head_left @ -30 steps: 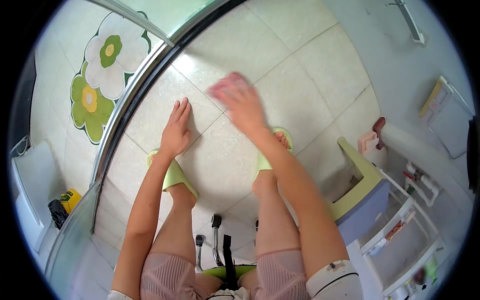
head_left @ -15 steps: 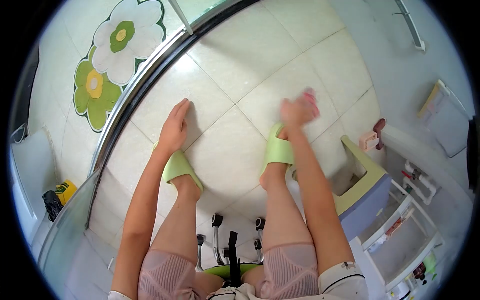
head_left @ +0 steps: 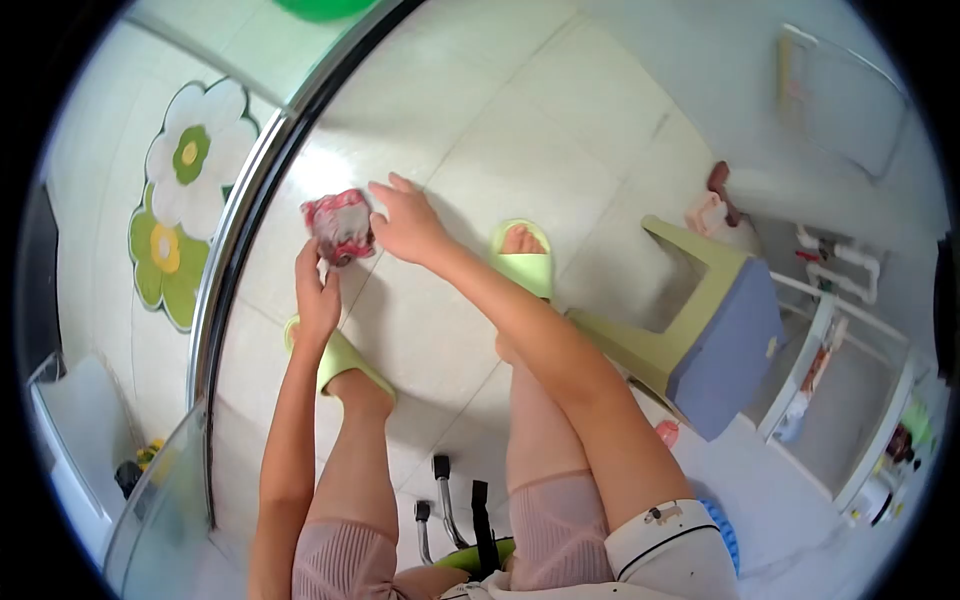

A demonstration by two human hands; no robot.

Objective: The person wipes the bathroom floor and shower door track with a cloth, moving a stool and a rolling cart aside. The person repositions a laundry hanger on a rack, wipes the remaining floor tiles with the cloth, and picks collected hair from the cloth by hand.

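A small crumpled red and grey cloth (head_left: pixel 342 226) is in front of me, near the shower's curved floor track. My left hand (head_left: pixel 318 292) pinches its lower left edge between thumb and fingers. Just to the right of the cloth is my right hand (head_left: pixel 408 222), fingers apart, thumb close to the cloth's right edge; whether they touch is unclear. Both hands are low over the pale tiled floor (head_left: pixel 500 160). My feet, in green slippers (head_left: pixel 523 270), rest on the tiles.
A curved metal track (head_left: pixel 222 240) with a glass panel borders the left side. Beyond it lies a flower-shaped mat (head_left: pixel 170 245). On the right, a green and purple stool (head_left: pixel 725 345) lies tipped beside a white rack (head_left: pixel 835 400). White pipes (head_left: pixel 850 265) run along the wall.
My right hand has swung left across the floor with the cloth, whose edge my left hand now grips. The right fingers have spread. The view has shifted, and more of the stool shows.
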